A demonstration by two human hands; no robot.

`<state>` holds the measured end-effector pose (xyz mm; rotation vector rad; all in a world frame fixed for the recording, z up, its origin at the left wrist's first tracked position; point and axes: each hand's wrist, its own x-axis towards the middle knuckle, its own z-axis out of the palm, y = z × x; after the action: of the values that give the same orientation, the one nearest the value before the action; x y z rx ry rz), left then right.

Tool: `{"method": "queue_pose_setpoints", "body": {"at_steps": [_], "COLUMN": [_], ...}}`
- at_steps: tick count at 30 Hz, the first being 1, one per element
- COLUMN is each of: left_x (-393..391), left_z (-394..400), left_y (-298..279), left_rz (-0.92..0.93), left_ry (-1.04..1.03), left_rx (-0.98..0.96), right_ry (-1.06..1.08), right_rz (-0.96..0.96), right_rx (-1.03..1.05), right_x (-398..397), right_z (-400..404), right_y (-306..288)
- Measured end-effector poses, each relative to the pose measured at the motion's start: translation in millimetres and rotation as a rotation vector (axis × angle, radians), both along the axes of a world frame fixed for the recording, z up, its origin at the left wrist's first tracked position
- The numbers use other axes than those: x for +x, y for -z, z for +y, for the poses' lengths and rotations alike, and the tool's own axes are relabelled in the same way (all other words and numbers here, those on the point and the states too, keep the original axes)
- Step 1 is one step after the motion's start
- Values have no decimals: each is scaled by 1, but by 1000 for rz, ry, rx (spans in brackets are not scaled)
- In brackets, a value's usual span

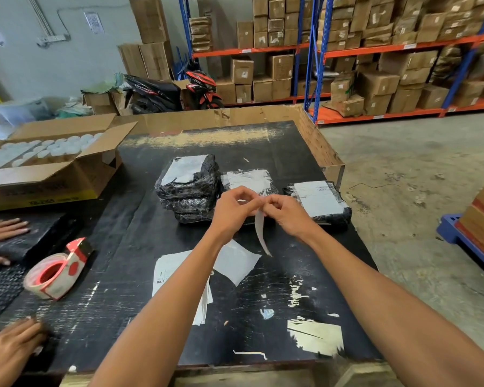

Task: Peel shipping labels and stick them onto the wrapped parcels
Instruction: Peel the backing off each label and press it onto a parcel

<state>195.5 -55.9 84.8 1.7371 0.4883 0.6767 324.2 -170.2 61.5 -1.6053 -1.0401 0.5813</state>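
Both hands met above the middle of the black worktable (pixel 263 141), fingertips pinched together on the top edge of a white shipping label (pixel 260 230). The left hand (pixel 234 209) gripped it from the left with thumb and forefinger closed on the paper; the right hand (pixel 284 212) closed on the same edge from the right, its fingers curled in. Whether the two layers had been split apart could not be told. The label hung down from the fingertips, seen nearly edge-on, its lower end curling toward the table.

Just beyond the hands lay three parcels wrapped in black film. The tall stacked parcel (pixel 189 188) sat to the left, a flat middle parcel (pixel 249 178) lay partly hidden behind the fingers, and the right parcel (pixel 319 199) carried a printed label on top.

Under the forearms, loose label sheets (pixel 168 272) and a blank backing sheet (pixel 236 263) lay flat on the table. A red tape dispenser (pixel 59 270) rested to the left, near another person's hands (pixel 3 238).
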Motion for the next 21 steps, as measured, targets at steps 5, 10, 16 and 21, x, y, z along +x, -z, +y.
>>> {"method": "queue_pose_setpoints", "body": {"at_steps": [5,10,16,21], "left_x": [0,1,-1,-1], "left_z": [0,-3,-5,-7], "left_y": [-2,-2,-5,1], "left_rz": [4,0,-27,-78], "left_ry": [-5,-5,22,10], "left_rx": [-43,-175,-498,-412], "right_ry": [5,16,57,112], "right_rz": [-76,-99,-123,-77], "right_rx": [-14,-19,-42,30], "right_x": [-2,-2,1,-2], "right_z": [-3,-4,-5,-4], "right_y": [-5,-5,-2,-5]}}
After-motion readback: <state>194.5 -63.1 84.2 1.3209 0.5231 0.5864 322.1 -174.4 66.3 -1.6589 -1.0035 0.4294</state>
